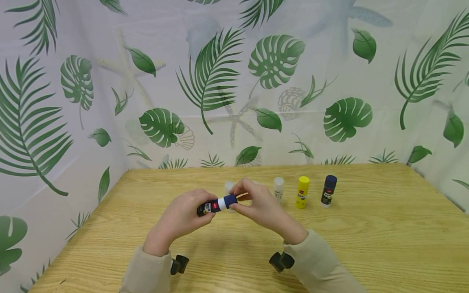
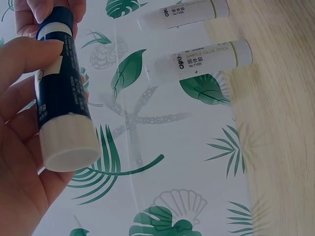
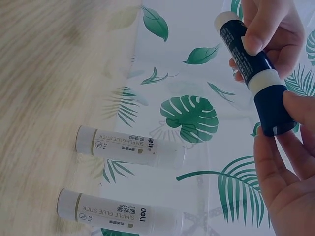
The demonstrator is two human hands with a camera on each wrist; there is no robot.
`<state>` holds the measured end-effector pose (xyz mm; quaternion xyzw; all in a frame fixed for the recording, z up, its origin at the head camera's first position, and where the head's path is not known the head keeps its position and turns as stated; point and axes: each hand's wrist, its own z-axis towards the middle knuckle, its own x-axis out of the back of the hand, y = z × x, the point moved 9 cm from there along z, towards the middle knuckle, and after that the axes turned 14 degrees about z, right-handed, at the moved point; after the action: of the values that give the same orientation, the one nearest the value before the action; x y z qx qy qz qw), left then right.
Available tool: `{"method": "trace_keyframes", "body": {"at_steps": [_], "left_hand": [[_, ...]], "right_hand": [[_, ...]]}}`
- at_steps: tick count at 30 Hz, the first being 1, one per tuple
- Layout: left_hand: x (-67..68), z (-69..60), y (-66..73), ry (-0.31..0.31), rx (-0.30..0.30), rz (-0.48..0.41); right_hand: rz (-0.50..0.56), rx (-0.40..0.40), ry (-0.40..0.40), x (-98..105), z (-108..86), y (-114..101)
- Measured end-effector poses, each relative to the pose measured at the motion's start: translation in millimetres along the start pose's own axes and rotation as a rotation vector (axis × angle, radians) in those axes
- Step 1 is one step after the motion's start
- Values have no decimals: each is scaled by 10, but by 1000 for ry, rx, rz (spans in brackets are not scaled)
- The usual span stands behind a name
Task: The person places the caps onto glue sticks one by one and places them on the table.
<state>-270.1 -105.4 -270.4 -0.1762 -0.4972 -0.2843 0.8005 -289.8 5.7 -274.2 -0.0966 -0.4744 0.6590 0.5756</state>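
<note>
Above the table, my left hand (image 1: 185,211) grips a dark glue stick (image 1: 212,206) round its body, thumb along the label. The thumb and fingers of my right hand (image 1: 261,203) pinch its navy cap (image 3: 274,109) at the other end. A white collar (image 3: 264,81) shows between cap and body. In the left wrist view the stick's white base (image 2: 70,142) points toward the camera. Behind the hands stand white glue sticks, one (image 1: 278,189) just beyond the right hand and another (image 1: 229,187) partly covered by the fingers.
A yellow glue stick (image 1: 303,192) and a second navy-capped glue stick (image 1: 329,191) stand upright to the right, in a row with the white ones. A leaf-patterned cloth (image 1: 227,101) rises behind the wooden table (image 1: 366,244). Black wrist mounts (image 1: 281,261) sit under both sleeves.
</note>
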Motion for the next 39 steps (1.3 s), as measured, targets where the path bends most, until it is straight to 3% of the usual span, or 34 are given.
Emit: {"method": "trace_keyframes", "body": {"at_steps": [14, 32, 39], "left_hand": [[-5, 6, 35, -14, 2, 21], [-11, 16, 93, 10, -28, 61], [-6, 20, 64, 25, 13, 36]], "right_hand": [[0, 13, -9, -10, -7, -32], [-1, 20, -19, -43, -9, -24], [36, 15, -32, -8, -9, -12]]}}
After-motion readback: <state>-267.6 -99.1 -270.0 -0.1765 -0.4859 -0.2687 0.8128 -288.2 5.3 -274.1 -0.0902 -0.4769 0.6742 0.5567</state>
